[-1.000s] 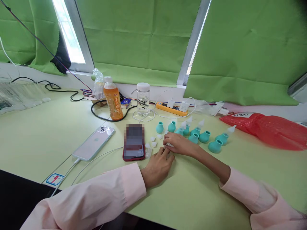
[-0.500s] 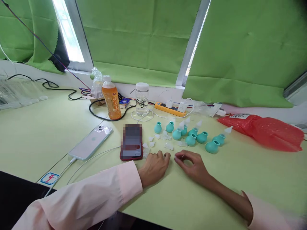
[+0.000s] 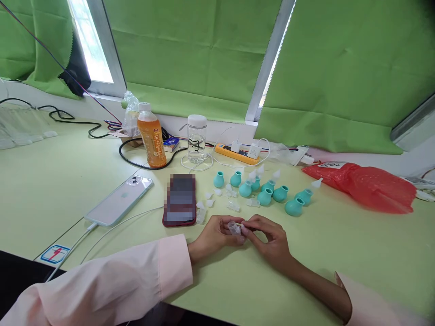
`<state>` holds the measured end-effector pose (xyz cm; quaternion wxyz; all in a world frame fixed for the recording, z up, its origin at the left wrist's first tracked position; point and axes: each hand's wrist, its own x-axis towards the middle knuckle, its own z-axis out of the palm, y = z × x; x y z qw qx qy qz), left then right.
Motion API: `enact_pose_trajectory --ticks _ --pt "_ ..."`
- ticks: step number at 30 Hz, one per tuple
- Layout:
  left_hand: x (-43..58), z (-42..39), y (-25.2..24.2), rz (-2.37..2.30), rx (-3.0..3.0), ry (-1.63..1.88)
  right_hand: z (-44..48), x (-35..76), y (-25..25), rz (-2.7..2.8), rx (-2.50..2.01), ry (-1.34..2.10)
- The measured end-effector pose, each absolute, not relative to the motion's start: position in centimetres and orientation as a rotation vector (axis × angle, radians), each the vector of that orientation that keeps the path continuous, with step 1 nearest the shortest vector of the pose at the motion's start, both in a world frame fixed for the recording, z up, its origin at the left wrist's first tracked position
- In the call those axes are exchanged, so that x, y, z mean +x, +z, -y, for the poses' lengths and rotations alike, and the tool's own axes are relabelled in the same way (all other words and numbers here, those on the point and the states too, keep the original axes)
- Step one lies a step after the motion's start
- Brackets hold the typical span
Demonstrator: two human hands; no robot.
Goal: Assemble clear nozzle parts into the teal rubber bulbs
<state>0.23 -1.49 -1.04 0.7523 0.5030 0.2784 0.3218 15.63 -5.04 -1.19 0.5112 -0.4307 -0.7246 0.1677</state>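
My left hand (image 3: 217,235) is closed around a short clear plastic tube (image 3: 234,227), its wide open end facing up and left. At the tube's right end my right hand (image 3: 270,237) pinches a small whitish piece (image 3: 242,227), mostly covered by the fingertips. Beyond my hands lie more clear tubes (image 3: 233,206) and several small white tips (image 3: 210,203). Teal rubber bulbs (image 3: 264,197) stand or lean behind and to the right. Some bulbs carry a clear tube with a pointed white tip (image 3: 317,183).
A red-cased phone (image 3: 180,199) lies left of the small parts, with a charging pale phone (image 3: 119,201) farther left. An orange drink bottle (image 3: 152,140), a clear jar (image 3: 196,140) and a power strip (image 3: 237,154) line the back. A red plastic bag (image 3: 374,188) lies at right.
My left hand has turned and lifted a clear tube off the table area. Both hands have come together, the right fingertips now meeting the tube's end. The view has shifted slightly.
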Motion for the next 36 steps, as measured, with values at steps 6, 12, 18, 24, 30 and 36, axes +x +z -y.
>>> enact_pose_trajectory --ticks 6,12,18,24,30,36 --pt "-0.1 1.4 -0.9 -0.597 1.015 0.667 5.1 15.6 -1.3 1.877 -0.991 0.327" --pt "-0.3 1.4 -0.5 -0.572 0.896 0.620 5.3 15.6 -1.1 1.984 -0.932 0.133" --pt "-0.4 1.4 -0.2 -0.501 0.841 0.610 5.9 15.6 -1.3 2.151 -0.987 -0.012" --pt "-0.4 1.5 -0.1 -0.459 0.854 0.604 6.1 15.6 -0.7 2.225 -0.975 -0.029" --pt "-0.4 1.4 -0.2 -0.515 0.886 0.582 5.7 16.0 -0.8 2.228 -0.919 -0.322" --pt "-0.4 1.3 -0.4 -0.508 0.889 0.593 5.8 15.7 -1.3 2.135 -0.898 -0.284"
